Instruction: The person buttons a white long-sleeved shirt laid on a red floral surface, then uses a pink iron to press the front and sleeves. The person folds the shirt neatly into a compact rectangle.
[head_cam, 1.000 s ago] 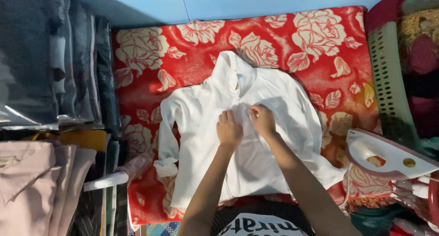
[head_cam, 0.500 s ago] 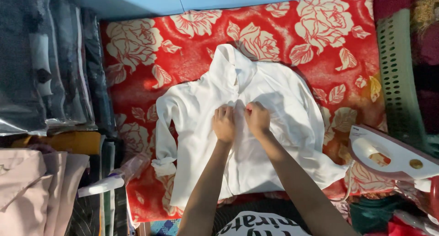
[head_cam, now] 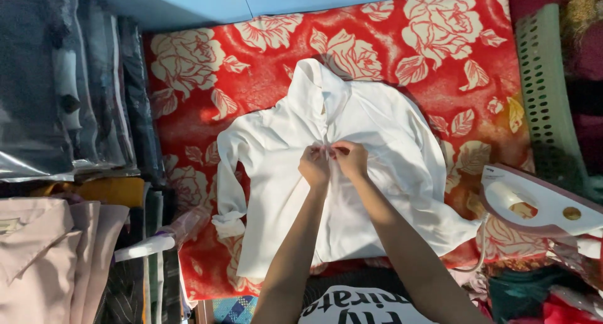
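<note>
Iron (head_cam: 543,201) right, stacked clothes (head_cam: 59,255) left

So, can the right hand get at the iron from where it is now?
Probably yes. The right hand rests on the white shirt at its front opening, close to the left hand. The iron stands to the right of the shirt, and only flat cloth lies between them.

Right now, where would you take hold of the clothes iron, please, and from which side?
Probably by the pale handle arch of the clothes iron. It lies tipped on the right beside the white shirt, with the handle's opening facing up, so fingers could hook through from above. Both hands are at the shirt's front.
</note>
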